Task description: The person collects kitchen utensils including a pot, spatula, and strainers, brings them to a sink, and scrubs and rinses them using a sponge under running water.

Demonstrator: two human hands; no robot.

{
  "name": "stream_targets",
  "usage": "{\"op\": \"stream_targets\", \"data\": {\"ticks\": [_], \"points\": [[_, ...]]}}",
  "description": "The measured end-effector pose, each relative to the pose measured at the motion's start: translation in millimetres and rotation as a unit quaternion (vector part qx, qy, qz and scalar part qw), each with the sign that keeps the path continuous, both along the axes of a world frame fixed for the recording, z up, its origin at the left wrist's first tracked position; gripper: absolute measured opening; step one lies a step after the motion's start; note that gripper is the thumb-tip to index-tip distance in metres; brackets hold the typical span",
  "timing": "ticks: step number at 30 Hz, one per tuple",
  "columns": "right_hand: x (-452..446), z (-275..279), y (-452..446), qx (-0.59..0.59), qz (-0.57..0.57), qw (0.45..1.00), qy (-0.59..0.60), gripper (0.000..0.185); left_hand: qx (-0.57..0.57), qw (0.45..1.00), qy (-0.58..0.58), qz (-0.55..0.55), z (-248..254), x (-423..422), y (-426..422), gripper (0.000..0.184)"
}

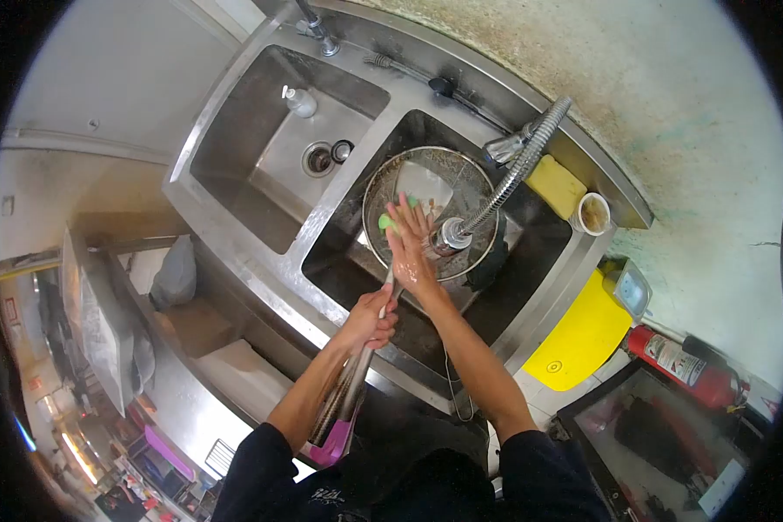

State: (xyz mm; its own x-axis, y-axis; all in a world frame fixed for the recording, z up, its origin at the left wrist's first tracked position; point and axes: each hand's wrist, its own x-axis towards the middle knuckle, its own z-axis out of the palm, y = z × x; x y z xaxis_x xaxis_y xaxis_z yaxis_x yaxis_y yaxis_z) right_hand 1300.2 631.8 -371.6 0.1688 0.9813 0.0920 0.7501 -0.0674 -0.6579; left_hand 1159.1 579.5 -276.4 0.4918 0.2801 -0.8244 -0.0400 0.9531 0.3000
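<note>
Double-basin metal sink (pixel 322 202) against a stained wall (pixel 670 113), seen from above. The round mesh strainer (pixel 467 181) lies in the right basin (pixel 531 287); its long handle (pixel 354 391), with a pink end, extends over the sink's front edge. Left hand (pixel 365 322): fingers clamped on the handle. Right hand (pixel 411 248): open over the strainer, wet, fingers extended and slightly apart, with a green piece (pixel 386 223) at them; whether they grip it, one cannot tell. The spray head (pixel 451 233), on a ribbed hose (pixel 526 165), is just beside this hand. Left basin (pixel 278 161): white pump bottle (pixel 301 103) and drain (pixel 318 159). Far right corner of the sink: yellow sponge (pixel 557 187) and white cup (pixel 593 214). Right of the sink: bright yellow panel (pixel 578 335) and red fire extinguisher (pixel 683 365). Left: grey bag (pixel 175 271) beside a brown box (pixel 198 325).
</note>
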Motion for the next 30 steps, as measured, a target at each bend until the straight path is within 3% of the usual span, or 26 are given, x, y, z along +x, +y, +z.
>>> {"op": "stream_targets", "data": {"ticks": [1,3,7,8,11,13,15,16,18,19,21,22,23,25,27,29,30], "points": [[-3.7,0.5,-2.8,0.077,0.029,0.996,-0.022,0.041,0.001,1.000,0.001,-0.001,5.8,-1.8,0.9,0.041],[19.2,-8.3,12.3,0.051,0.023,0.998,-0.016,0.041,-0.037,0.998,0.009,-0.045,16.0,-11.6,-4.4,0.042],[17.6,-22.6,20.1,0.045,-0.002,0.999,0.008,0.041,-0.038,0.999,-0.018,-0.016,8.0,-4.2,-1.3,0.043],[13.2,-19.8,13.2,0.047,0.058,0.997,-0.015,0.040,-0.039,0.999,-0.019,-0.017,7.6,-4.5,0.2,0.043],[35.9,-25.6,12.9,0.015,0.086,0.990,-0.108,0.038,-0.042,0.999,-0.008,-0.029,8.4,-10.0,-6.9,0.042],[54.7,-53.9,31.3,-0.004,0.021,0.995,-0.101,0.038,-0.059,0.997,0.000,-0.044,12.1,-3.8,-16.4,0.042],[65.0,-67.4,43.0,-0.101,-0.115,0.988,0.008,0.042,-0.052,0.997,-0.021,-0.047,9.0,-1.8,-18.2,0.042],[58.9,-65.6,39.8,-0.101,-0.114,0.988,0.006,0.042,-0.051,0.998,-0.030,-0.031,7.3,0.2,-16.5,0.042],[37.2,-57.9,26.6,0.034,-0.097,0.989,-0.109,0.048,-0.035,0.999,-0.030,-0.014,9.4,6.7,-8.9,0.040],[32.5,-51.7,18.0,0.033,-0.097,0.989,-0.106,0.048,-0.036,0.999,-0.027,-0.013,8.5,7.3,-5.7,0.040],[28.3,-40.0,5.4,0.001,0.058,0.997,-0.045,0.048,-0.044,0.999,-0.026,-0.002,6.6,8.6,-1.4,0.039],[37.6,-44.5,8.6,0.070,0.075,0.995,0.002,0.046,-0.045,0.999,-0.027,-0.003,6.9,10.5,-3.5,0.039],[46.0,-44.1,17.4,0.067,0.073,0.995,0.001,0.046,-0.060,0.997,-0.043,-0.002,8.6,11.7,-8.5,0.039],[59.7,-40.3,42.0,-0.051,-0.040,0.997,-0.045,0.046,-0.070,0.996,-0.059,-0.004,10.8,14.7,-11.4,0.039],[53.1,-35.2,45.4,-0.052,-0.029,0.997,-0.050,0.045,-0.087,0.994,-0.061,0.012,10.3,18.2,-9.4,0.039],[37.5,-28.4,25.7,-0.009,0.117,0.993,-0.006,0.044,-0.075,0.996,-0.053,0.012,2.7,16.2,1.4,0.039],[27.1,-28.5,16.3,0.060,0.125,0.989,0.058,0.040,-0.064,0.997,-0.044,0.011,-0.2,14.8,5.3,0.039]]}}
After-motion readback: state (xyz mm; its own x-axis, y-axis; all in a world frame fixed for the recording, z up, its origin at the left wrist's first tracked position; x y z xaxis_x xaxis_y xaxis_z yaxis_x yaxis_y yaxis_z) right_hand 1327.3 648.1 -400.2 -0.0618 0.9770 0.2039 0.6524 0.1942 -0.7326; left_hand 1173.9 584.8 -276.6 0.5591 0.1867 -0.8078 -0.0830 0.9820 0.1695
